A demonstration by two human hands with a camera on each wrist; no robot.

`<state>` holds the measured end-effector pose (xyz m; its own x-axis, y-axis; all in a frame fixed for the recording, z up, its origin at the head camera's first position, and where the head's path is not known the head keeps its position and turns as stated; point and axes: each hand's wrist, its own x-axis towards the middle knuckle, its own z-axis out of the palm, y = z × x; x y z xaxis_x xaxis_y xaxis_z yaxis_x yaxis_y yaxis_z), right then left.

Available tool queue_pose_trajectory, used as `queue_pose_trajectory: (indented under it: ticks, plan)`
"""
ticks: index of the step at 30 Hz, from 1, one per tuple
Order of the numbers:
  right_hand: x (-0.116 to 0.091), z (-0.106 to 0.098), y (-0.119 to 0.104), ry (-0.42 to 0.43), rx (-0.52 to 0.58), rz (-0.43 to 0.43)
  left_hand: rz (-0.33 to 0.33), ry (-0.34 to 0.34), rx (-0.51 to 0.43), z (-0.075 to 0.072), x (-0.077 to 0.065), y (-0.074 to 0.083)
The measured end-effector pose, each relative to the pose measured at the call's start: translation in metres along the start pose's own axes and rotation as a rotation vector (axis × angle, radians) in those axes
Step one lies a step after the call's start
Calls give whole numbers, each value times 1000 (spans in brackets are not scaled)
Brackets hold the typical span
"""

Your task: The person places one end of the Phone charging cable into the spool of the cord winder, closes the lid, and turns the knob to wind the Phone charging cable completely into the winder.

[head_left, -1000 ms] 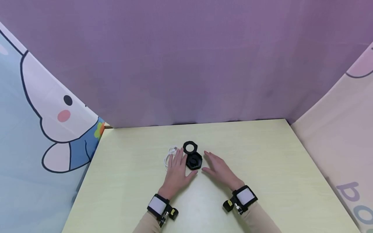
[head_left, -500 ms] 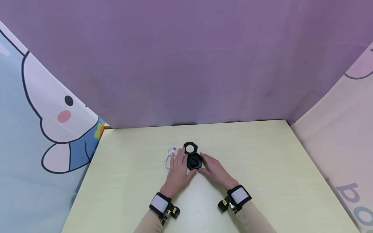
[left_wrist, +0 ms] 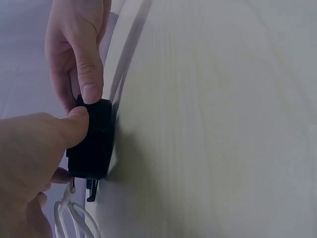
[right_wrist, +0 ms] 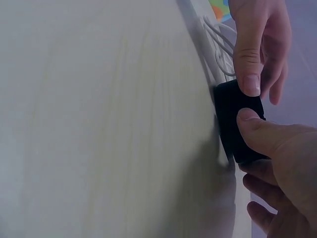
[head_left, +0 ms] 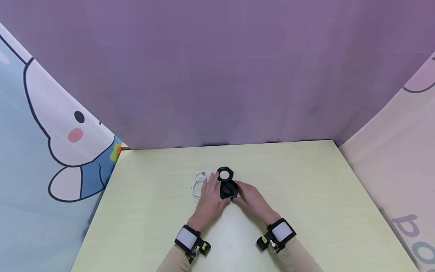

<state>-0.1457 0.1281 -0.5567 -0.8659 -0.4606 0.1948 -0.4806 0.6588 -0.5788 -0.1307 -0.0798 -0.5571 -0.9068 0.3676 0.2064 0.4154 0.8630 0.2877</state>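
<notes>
A small black octagonal case (head_left: 229, 189) stands on the table, its ring-shaped lid (head_left: 232, 174) tipped open at the far side. My left hand (head_left: 208, 204) holds the case from the left, with the thumb at its near side. From the right, my right hand (head_left: 254, 201) grips it, its thumb also in front. Both thumbs press the dark wall of the case (left_wrist: 91, 153) in the left wrist view. A white cable (head_left: 192, 190) lies coiled beside the left fingers, partly covered by them. The right wrist view shows the case (right_wrist: 229, 119) between the two hands.
The pale wooden table (head_left: 153, 211) ends at a purple curtain (head_left: 217, 75) at the back. A printed cloth (head_left: 61, 143) with a cartoon figure hangs at the left, and a pale cloth (head_left: 391, 151) at the right.
My right hand has come in from the right and taken hold of the case. The case has shifted slightly to the right and nearer, and the left hand has moved with it.
</notes>
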Motion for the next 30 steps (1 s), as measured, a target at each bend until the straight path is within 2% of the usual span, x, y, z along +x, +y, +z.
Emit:
queue_pose_trajectory:
  ticks: [5,10,17,22,30]
  plan:
    - [-10,-5,-1,32,-39,-8,41,0,-35,1,0,7]
    - [-20,-8,-2,29,-80,20,92,18,-44,3,-3,13]
    - [-32,-14,-5,30,-92,34,110,10,-71,8,-8,23]
    - [-39,-17,-5,45,-113,16,130,9,-57,8,-10,29]
    - [-50,-20,-7,33,-141,48,161,-41,-6,8,-12,35]
